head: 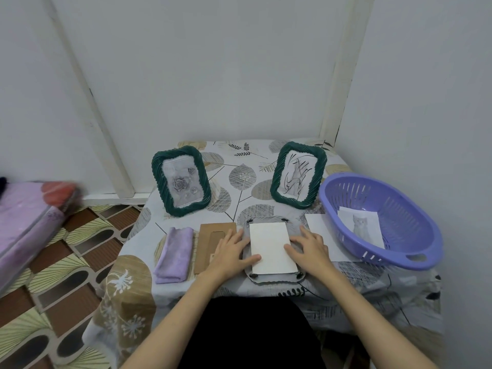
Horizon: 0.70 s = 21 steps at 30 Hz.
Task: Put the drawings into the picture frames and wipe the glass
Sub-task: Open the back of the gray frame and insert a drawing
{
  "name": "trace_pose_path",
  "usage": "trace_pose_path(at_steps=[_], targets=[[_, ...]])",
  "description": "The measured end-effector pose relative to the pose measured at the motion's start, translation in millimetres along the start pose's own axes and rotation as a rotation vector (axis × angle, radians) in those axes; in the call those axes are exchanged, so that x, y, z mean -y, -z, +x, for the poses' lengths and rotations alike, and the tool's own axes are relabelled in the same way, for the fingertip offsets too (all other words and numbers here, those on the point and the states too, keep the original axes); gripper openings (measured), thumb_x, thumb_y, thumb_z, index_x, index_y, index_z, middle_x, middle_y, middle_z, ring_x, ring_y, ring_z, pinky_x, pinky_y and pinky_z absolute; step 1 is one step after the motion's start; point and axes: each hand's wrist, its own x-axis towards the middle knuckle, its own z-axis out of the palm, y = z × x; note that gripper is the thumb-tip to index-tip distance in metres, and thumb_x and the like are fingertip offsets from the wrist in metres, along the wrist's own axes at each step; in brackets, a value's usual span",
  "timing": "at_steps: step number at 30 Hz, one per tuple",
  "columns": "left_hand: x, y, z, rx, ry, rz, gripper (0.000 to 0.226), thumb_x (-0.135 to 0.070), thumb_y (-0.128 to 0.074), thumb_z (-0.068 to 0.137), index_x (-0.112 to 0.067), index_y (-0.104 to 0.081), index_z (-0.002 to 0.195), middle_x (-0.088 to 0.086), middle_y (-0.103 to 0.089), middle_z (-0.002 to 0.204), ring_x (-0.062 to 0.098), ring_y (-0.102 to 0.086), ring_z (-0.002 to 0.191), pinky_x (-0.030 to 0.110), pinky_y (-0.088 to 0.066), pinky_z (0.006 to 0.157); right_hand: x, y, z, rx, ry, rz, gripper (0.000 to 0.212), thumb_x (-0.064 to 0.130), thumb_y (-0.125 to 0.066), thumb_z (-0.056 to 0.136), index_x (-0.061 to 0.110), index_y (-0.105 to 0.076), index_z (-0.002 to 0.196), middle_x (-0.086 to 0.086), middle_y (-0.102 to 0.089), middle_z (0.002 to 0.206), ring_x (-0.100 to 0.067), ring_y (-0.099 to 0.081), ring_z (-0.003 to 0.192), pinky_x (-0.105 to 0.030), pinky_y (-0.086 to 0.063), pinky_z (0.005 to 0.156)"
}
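A grey frame (274, 278) lies face down near the table's front edge, and a white sheet (271, 247) lies blank side up in its back. My left hand (231, 249) rests flat at the sheet's left edge, my right hand (308, 247) flat at its right edge. Two green frames stand upright behind: the left frame (181, 181) shows a rose picture, the right frame (298, 175) a scribble drawing. A brown backing board (209, 242) lies left of the grey frame. A folded lilac cloth (174, 254) lies further left.
A purple plastic basket (383, 219) at the right holds a cat drawing (360, 226). Another white sheet (319, 230) lies partly under the basket. The small table with its leaf-patterned cloth (245, 171) stands in a wall corner. A pink mattress (24, 222) lies at the left on the floor.
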Motion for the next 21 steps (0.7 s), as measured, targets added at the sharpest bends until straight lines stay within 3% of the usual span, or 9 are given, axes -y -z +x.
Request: trace_pose_path(at_steps=[6, 11, 13, 14, 16, 21], targets=[[0, 2, -3, -0.012, -0.001, 0.037, 0.069, -0.053, -0.051, 0.086, -0.024, -0.027, 0.144, 0.001, -0.009, 0.158, 0.024, 0.001, 0.146, 0.042, -0.005, 0.119, 2, 0, -4, 0.021, -0.004, -0.024, 0.048, 0.044, -0.050, 0.089, 0.026, -0.045, 0.133, -0.002, -0.019, 0.155, -0.026, -0.016, 0.138, -0.040, -0.022, 0.109], [12, 5, -14, -0.437, 0.213, 0.180, 0.071, -0.049, -0.048, 0.087, -0.006, -0.030, 0.140, 0.010, -0.023, 0.154, 0.026, -0.015, 0.143, 0.039, -0.014, 0.117, 2, 3, -9, -0.100, -0.026, -0.046, 0.041, 0.034, -0.048, 0.091, 0.022, -0.047, 0.131, -0.008, -0.042, 0.138, -0.028, -0.033, 0.124, -0.039, -0.033, 0.101], [18, 4, -17, -0.434, 0.287, 0.108, 0.069, -0.046, -0.055, 0.084, 0.004, -0.040, 0.131, 0.019, -0.026, 0.150, 0.030, -0.020, 0.141, 0.037, -0.017, 0.116, 3, 5, -12, -0.131, -0.053, -0.056, 0.028, 0.026, -0.045, 0.091, 0.023, -0.056, 0.117, -0.011, -0.052, 0.117, -0.031, -0.042, 0.114, -0.040, -0.039, 0.093], [20, 2, -18, -0.425, 0.295, 0.049, 0.067, -0.042, -0.059, 0.082, 0.007, -0.046, 0.125, 0.021, -0.031, 0.147, 0.032, -0.025, 0.138, 0.037, -0.020, 0.116, 3, 6, -12, -0.118, -0.059, -0.056, 0.017, 0.024, -0.044, 0.091, 0.027, -0.060, 0.098, -0.011, -0.053, 0.105, -0.034, -0.046, 0.109, -0.040, -0.041, 0.089], [21, -2, -20, -0.455, 0.307, -0.063, 0.061, -0.034, -0.065, 0.077, 0.011, -0.052, 0.116, 0.024, -0.039, 0.138, 0.034, -0.032, 0.133, 0.037, -0.025, 0.113, 3, 7, -14, -0.082, -0.058, -0.069, 0.020, 0.021, -0.045, 0.090, 0.028, -0.052, 0.073, -0.012, -0.052, 0.091, -0.035, -0.052, 0.098, -0.040, -0.043, 0.081], [17, -11, -23, -0.538, 0.394, -0.258, 0.067, -0.023, -0.066, 0.078, 0.018, -0.041, 0.126, 0.029, -0.030, 0.144, 0.035, -0.025, 0.138, 0.033, -0.018, 0.117, -5, 6, -13, -0.099, -0.035, -0.025, 0.021, 0.016, -0.046, 0.090, 0.012, -0.064, 0.100, -0.018, -0.061, 0.094, -0.036, -0.056, 0.093, -0.040, -0.046, 0.077]])
